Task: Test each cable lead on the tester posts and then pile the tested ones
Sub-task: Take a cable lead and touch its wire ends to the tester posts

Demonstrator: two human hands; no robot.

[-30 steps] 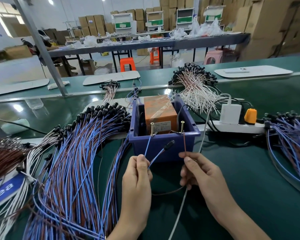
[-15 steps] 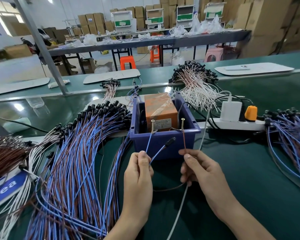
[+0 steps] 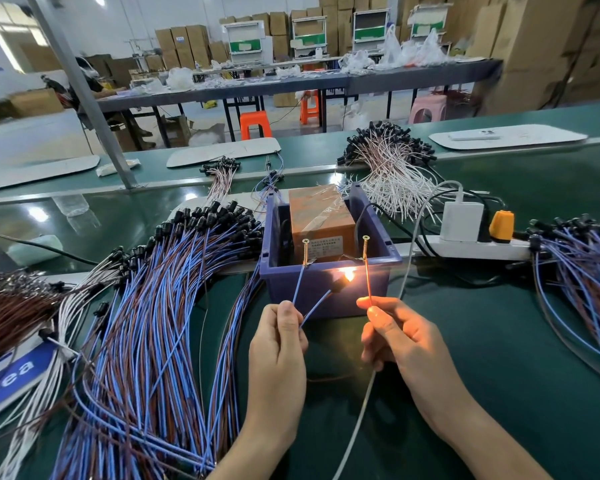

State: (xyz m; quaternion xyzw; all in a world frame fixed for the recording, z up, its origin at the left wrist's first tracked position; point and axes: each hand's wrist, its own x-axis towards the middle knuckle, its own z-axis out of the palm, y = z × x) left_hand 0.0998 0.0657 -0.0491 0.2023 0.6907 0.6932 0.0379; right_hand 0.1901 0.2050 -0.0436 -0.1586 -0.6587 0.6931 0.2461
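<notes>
Green bench matting (image 3: 499,358) carries the work; cardboard cartons, two orange stools (image 3: 253,124) (image 3: 309,109) and one pink stool (image 3: 426,109) stand behind it.

Head view, counts: one blue bin (image 3: 281,289) holds one orange tester box (image 3: 317,216) wrapped in clear tape. Two screw posts stand upright on the bin's front rim, the left post (image 3: 305,251) and the right post (image 3: 364,247). Four heaps of leads are seen:
- a blue-and-brown pile (image 3: 146,323) to the left
- a brown pile (image 3: 11,310) at far left
- a blue-and-brown pile (image 3: 582,282) to the right
- a white pile (image 3: 392,171) behind the bin

One power strip (image 3: 471,249) bears one white charger (image 3: 461,221) and one orange plug (image 3: 501,226).

Fingers: the left hand (image 3: 278,351) pinches the blue lead (image 3: 298,285) between thumb and forefinger, the other fingers curled; the lead's tip touches the left post. The right hand (image 3: 406,341) pinches the brown lead (image 3: 368,285) between thumb and forefinger, and that lead rises to the right post. Between the hands, in front of the bin, the black lamp holder (image 3: 338,285) glows at its end. A white cable (image 3: 361,403) passes under the right hand; contact cannot be told.

Writing: a blue sign (image 3: 11,379) reads "Area". The tester box label is too small to read.
</notes>
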